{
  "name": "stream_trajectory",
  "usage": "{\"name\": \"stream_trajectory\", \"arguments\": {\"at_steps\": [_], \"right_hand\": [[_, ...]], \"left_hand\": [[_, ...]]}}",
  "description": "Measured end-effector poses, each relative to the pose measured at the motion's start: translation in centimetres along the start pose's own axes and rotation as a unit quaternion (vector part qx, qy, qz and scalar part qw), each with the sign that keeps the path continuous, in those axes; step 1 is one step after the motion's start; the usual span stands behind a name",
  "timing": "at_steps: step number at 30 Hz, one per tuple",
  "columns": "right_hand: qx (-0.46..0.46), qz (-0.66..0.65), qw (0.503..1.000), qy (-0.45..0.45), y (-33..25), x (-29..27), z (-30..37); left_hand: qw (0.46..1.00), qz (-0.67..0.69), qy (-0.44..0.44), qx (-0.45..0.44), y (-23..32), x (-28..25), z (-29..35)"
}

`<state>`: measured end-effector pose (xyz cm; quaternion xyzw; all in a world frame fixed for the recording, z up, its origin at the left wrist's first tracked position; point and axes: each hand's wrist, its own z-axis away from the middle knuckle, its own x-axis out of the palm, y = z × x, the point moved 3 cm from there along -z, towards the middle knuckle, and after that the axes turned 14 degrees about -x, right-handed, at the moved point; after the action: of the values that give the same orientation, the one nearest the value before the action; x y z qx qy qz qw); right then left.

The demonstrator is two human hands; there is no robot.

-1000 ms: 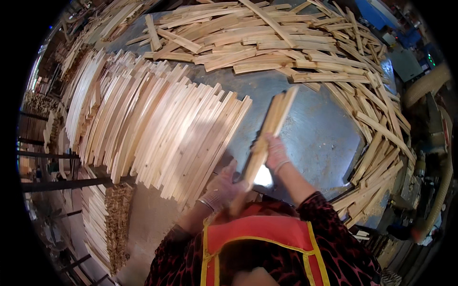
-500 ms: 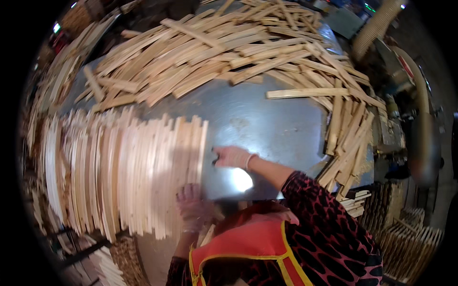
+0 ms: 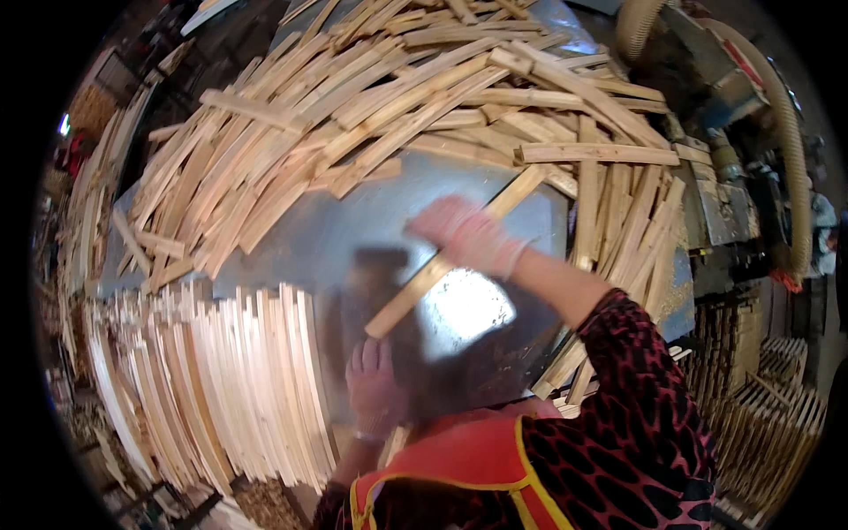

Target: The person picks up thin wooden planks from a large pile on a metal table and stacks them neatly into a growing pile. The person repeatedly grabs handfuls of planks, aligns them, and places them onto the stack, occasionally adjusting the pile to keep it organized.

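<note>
My right hand [image 3: 464,231], in a pale knit glove, is closed around the middle of a wooden strip [image 3: 409,295]. The strip slants over the metal tabletop [image 3: 353,216], its near end pointing down and left. Just short of that end is my left hand [image 3: 374,389], gloved too, its fingers stretched out and nothing in it. To its left lies a tight row of wooden strips [image 3: 256,375], side by side and running away from me; the hand is apart from the row's right end.
A loose heap of wooden strips [image 3: 353,106] curves round the far side of the table and down its right side. Beyond it at the right is a ribbed hose [image 3: 799,185] by machinery. Stacked slatted wood [image 3: 768,424] stands at the lower right.
My right hand, empty before beside the row, now holds a strip from over the tabletop. My left hand has come away from the row's end. The whole view has shifted.
</note>
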<state>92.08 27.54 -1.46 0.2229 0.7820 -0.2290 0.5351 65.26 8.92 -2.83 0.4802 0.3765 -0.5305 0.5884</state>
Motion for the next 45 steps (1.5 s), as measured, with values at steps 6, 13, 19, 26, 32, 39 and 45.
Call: {"name": "stream_trajectory", "arguments": {"at_steps": [6,13,19,26,32,39,45], "right_hand": [[0.294,0.209,0.921,-0.148,18.8,-6.9,14.5],[0.271,-0.050,0.921,-0.274,12.7,-6.5,8.9],[0.451,-0.476,0.753,0.053,-2.2,4.5,7.0],[0.385,-0.435,0.813,-0.051,-28.7,17.3,-2.7],[0.302,-0.506,0.794,-0.151,-35.6,16.2,-7.8],[0.320,-0.557,0.759,-0.112,-31.2,15.0,-2.2],[0.334,-0.423,0.818,-0.201,-29.3,6.7,-4.3]], "left_hand": [[0.998,-0.038,-0.036,-0.040,1.8,2.9,-4.8],[0.969,0.014,-0.218,-0.119,-0.5,-0.3,-3.7],[0.854,0.426,-0.124,-0.274,-11.5,-3.9,5.5],[0.927,0.167,0.112,-0.317,-33.8,-5.8,10.5],[0.887,0.028,0.266,-0.375,-50.7,-8.8,18.9],[0.876,0.076,0.169,-0.445,-59.3,-9.5,18.6],[0.859,0.147,0.247,-0.423,-60.9,-7.2,22.0]]}}
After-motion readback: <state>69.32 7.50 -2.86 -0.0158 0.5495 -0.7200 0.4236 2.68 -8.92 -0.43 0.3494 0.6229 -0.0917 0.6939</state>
